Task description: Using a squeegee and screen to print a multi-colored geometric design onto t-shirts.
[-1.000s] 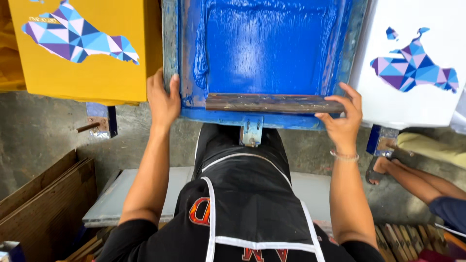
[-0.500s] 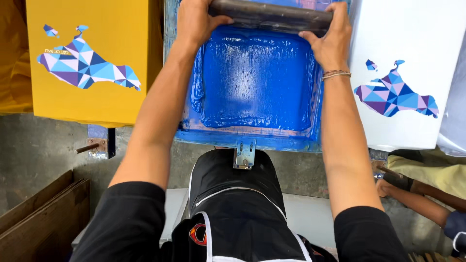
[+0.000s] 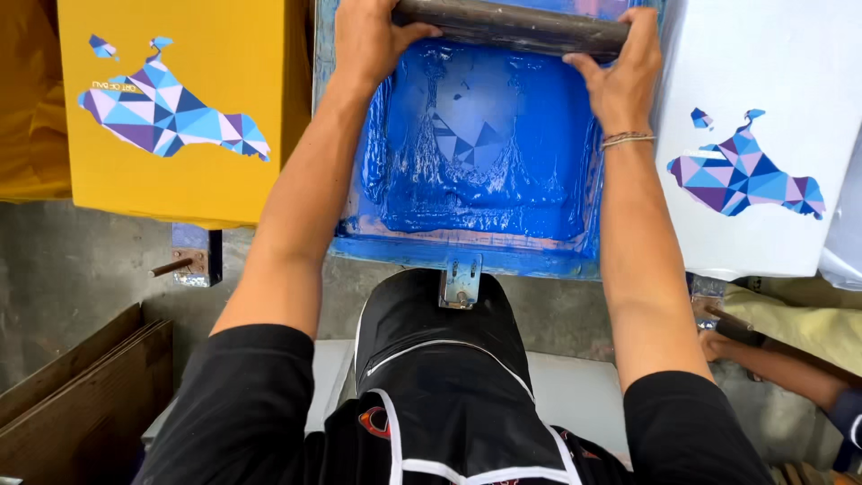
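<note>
My left hand (image 3: 370,38) and my right hand (image 3: 623,74) both grip a dark squeegee bar (image 3: 512,25) at the far end of a blue printing screen (image 3: 485,153). The screen is coated in wet blue ink, and a faceted geometric shape shows faintly through its middle. A black garment (image 3: 440,359) lies on the board under the screen's near edge, below a metal clamp (image 3: 460,283).
A yellow shirt (image 3: 189,108) with a blue and purple faceted print lies on the left board. A white shirt (image 3: 763,144) with the same print lies on the right. Another person's arm (image 3: 772,364) reaches in at lower right. Brown boards (image 3: 72,395) lean at lower left.
Both hands have pushed the squeegee from the screen's near edge to its far edge. The ink now lies spread over the mesh and the faceted shape shows through.
</note>
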